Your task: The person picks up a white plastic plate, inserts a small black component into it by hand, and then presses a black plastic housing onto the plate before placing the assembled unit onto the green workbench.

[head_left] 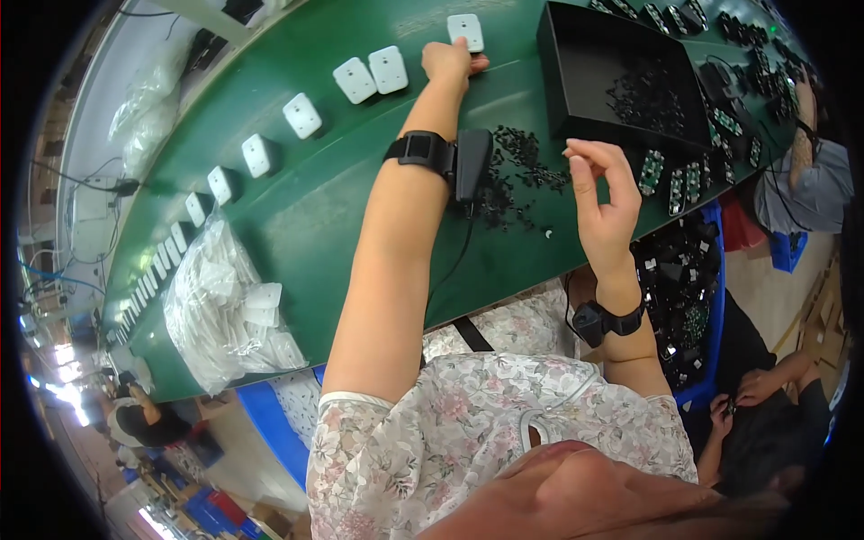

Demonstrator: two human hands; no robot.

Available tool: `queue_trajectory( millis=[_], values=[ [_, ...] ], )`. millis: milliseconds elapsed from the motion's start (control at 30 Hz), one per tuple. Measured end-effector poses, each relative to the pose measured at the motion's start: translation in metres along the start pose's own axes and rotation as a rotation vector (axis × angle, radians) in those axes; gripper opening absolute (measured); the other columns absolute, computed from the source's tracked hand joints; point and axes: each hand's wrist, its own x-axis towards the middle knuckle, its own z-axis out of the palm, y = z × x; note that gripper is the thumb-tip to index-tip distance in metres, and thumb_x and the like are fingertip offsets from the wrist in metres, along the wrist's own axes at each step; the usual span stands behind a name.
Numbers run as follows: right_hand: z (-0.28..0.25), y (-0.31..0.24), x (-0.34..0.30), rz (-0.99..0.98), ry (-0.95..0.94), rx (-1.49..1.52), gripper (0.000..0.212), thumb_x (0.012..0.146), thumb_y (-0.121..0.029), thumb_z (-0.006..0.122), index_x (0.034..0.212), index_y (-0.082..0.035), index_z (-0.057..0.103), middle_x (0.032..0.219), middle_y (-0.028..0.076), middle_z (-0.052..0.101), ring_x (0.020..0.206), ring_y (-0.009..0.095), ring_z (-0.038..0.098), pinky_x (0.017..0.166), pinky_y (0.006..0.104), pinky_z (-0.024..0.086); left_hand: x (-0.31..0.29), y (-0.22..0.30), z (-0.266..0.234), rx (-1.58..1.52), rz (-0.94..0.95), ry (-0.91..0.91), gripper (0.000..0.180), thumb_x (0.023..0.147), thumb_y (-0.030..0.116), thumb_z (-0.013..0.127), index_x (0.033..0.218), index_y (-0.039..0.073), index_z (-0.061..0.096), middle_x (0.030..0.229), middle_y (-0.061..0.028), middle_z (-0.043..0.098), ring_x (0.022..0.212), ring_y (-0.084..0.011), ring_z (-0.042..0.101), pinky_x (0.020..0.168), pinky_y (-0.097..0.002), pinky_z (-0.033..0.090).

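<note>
At the far side of the green table, my left hand [450, 63] grips the near edge of a white plastic case [466, 31], thumb on top. My right hand [607, 193] is raised over the table, thumb and forefinger pinched together; whatever is between them is too small to make out. Loose small black parts [513, 171] lie in a pile between my arms, just left of the right hand. More white cases, such as a pair [371, 76] and a single one [302, 115], stand in a curved row to the left of my left hand.
A black open box [562, 108] holding small black parts stands beyond my right hand. Green circuit boards [675, 189] lie right of it. A clear bag of white pieces [220, 306] rests at the left edge. A blue bin [715, 297] and other people flank me on the right.
</note>
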Motion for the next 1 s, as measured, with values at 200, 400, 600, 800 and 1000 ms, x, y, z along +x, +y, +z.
queue_trajectory(
  millis=[200,400,600,800,1000],
  values=[
    [0.007,0.024,-0.023,0.01,-0.238,-0.35,0.032,0.08,-0.011,0.071,0.108,-0.003,0.062,0.098,0.009,0.059,0.085,0.022,0.058,0.074,0.0308,0.048,-0.01,0.012,0.011,0.128,-0.081,0.012,0.028,0.093,0.011,0.056,0.085,-0.016,0.059,0.071,-0.025,0.067,0.055,-0.0249,0.068,0.046,-0.0296,0.055],
    [0.049,0.003,-0.028,-0.164,-0.408,-0.401,0.019,0.078,-0.01,0.069,0.094,-0.003,0.061,0.094,0.012,0.056,0.09,0.032,0.056,0.076,0.0384,0.047,0.017,-0.021,-0.032,0.516,0.065,0.262,0.055,0.085,0.02,0.067,0.114,-0.012,0.034,0.098,-0.0274,0.064,0.089,-0.0391,0.067,0.079,-0.0434,0.054],
    [0.042,0.028,-0.023,-0.137,-0.417,-0.452,0.007,0.085,-0.003,0.06,0.085,0.0,0.054,0.085,0.015,0.053,0.083,0.034,0.055,0.071,0.0403,0.044,-0.192,0.033,-0.074,0.684,0.696,-0.078,0.028,0.081,0.027,0.068,0.092,0.006,0.052,0.079,-0.015,0.064,0.076,-0.0373,0.062,0.063,-0.0458,0.049],
    [0.049,0.014,-0.012,-0.193,-0.378,-0.449,0.007,0.091,-0.007,0.057,0.092,-0.001,0.056,0.084,0.011,0.055,0.071,0.025,0.054,0.065,0.0337,0.045,-0.283,0.015,-0.235,1.295,0.902,0.288,0.02,0.073,0.015,0.071,0.087,0.007,0.058,0.08,-0.0081,0.055,0.077,-0.0263,0.054,0.066,-0.0358,0.047],
    [0.056,0.023,-0.012,-0.127,-0.426,-0.361,0.008,0.091,-0.006,0.056,0.096,0.0,0.056,0.088,0.011,0.056,0.073,0.026,0.057,0.066,0.0345,0.046,-0.304,-0.002,-0.324,1.76,0.407,0.578,0.033,0.069,0.023,0.074,0.092,0.005,0.059,0.097,-0.0111,0.051,0.095,-0.0279,0.048,0.076,-0.038,0.039]
  ],
)
